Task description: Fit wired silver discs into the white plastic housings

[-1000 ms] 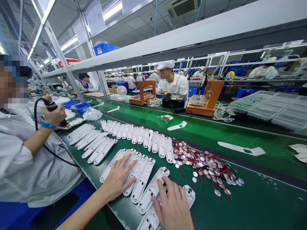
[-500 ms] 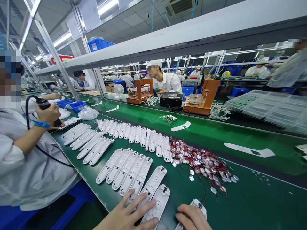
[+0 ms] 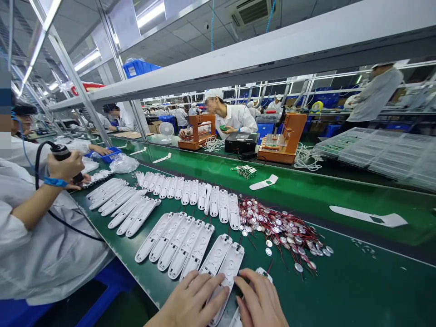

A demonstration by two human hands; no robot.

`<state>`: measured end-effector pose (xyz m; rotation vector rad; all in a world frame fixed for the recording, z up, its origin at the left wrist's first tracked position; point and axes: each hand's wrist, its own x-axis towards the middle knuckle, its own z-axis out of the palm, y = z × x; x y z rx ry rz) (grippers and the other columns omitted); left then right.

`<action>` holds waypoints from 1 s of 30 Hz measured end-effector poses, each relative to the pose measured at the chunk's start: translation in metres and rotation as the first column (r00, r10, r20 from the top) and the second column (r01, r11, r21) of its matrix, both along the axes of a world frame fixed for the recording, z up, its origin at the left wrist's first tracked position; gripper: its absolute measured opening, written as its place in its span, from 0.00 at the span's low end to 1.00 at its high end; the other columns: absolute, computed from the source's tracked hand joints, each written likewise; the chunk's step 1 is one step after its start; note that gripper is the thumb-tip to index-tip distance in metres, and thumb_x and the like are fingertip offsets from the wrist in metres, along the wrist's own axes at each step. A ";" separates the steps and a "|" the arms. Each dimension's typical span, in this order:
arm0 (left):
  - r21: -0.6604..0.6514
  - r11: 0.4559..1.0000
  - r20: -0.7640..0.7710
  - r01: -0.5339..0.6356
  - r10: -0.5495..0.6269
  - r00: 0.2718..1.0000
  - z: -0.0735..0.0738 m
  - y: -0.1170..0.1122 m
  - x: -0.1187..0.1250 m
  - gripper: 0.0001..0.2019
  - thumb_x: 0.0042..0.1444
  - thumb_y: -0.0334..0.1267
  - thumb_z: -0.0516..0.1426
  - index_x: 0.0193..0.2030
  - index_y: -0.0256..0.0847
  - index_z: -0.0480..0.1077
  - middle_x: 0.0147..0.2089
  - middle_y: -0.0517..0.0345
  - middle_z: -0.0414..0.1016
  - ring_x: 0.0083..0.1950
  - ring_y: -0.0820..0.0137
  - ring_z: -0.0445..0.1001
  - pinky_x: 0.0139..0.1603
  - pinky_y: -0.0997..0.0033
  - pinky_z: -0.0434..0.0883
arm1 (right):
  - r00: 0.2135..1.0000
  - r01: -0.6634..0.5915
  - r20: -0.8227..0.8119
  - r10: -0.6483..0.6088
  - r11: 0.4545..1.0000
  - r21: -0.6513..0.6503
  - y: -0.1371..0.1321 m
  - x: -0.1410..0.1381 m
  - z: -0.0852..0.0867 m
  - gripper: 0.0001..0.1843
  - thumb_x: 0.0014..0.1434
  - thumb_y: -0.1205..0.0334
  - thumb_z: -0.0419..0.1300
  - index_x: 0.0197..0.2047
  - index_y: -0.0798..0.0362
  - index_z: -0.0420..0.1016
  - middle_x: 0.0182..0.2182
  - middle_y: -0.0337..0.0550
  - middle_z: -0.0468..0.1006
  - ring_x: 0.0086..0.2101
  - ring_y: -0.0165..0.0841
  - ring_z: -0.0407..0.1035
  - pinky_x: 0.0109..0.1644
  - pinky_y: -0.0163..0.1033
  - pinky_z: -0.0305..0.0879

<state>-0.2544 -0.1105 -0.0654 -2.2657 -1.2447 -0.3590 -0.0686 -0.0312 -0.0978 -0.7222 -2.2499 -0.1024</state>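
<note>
My left hand [image 3: 195, 299] lies with fingers stretched across the lower part of a white plastic housing [image 3: 233, 261], the nearest of a slanted row. My right hand [image 3: 260, 297] is bent over another white housing, whose end [image 3: 264, 273] shows beyond the knuckles; most of that piece is hidden under the hand. Its fingertips come close to the edge of the housing under my left hand. Thin red wires stick up from the housings' far ends. Beside the row lies a heap of small silver discs [image 3: 277, 222] with red wires.
More white housings [image 3: 184, 190] stand in a row further back. At the left a co-worker's hand [image 3: 64, 165] grips a black corded tool. White angled pieces [image 3: 369, 216] lie on the green belt [image 3: 299, 190]. Orange fixtures [image 3: 282, 143] and clear trays [image 3: 378, 154] stand beyond.
My right hand has moved left with its housing, closer to my left hand. The housing under my left hand now sits further up, against its neighbour in the row.
</note>
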 end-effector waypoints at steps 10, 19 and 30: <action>-0.304 0.805 0.058 -0.509 0.549 0.834 0.024 0.012 -0.128 0.25 0.62 0.51 0.43 0.64 0.52 0.45 0.66 0.54 0.48 0.63 0.52 0.52 0.56 0.47 0.58 | 0.948 -0.018 0.293 0.128 0.937 -0.348 0.004 -0.052 0.050 0.34 0.54 0.34 0.44 0.59 0.42 0.57 0.57 0.50 0.61 0.53 0.54 0.57 0.47 0.64 0.57; -0.215 0.923 0.132 -0.318 0.350 0.927 0.000 -0.002 -0.105 0.24 0.60 0.50 0.45 0.62 0.52 0.51 0.66 0.58 0.47 0.61 0.54 0.56 0.54 0.55 0.64 | 0.987 0.004 0.157 0.027 0.981 -0.195 -0.014 -0.031 0.011 0.24 0.54 0.37 0.48 0.48 0.38 0.66 0.47 0.42 0.72 0.46 0.44 0.65 0.44 0.51 0.65; 0.034 0.990 0.057 -0.136 0.134 0.989 -0.018 0.014 0.034 0.27 0.56 0.53 0.47 0.61 0.47 0.53 0.60 0.45 0.56 0.53 0.51 0.62 0.40 0.56 0.71 | 0.932 0.171 0.308 -0.192 0.981 0.092 -0.013 0.135 0.034 0.12 0.58 0.46 0.51 0.42 0.36 0.71 0.40 0.28 0.75 0.38 0.30 0.69 0.39 0.35 0.64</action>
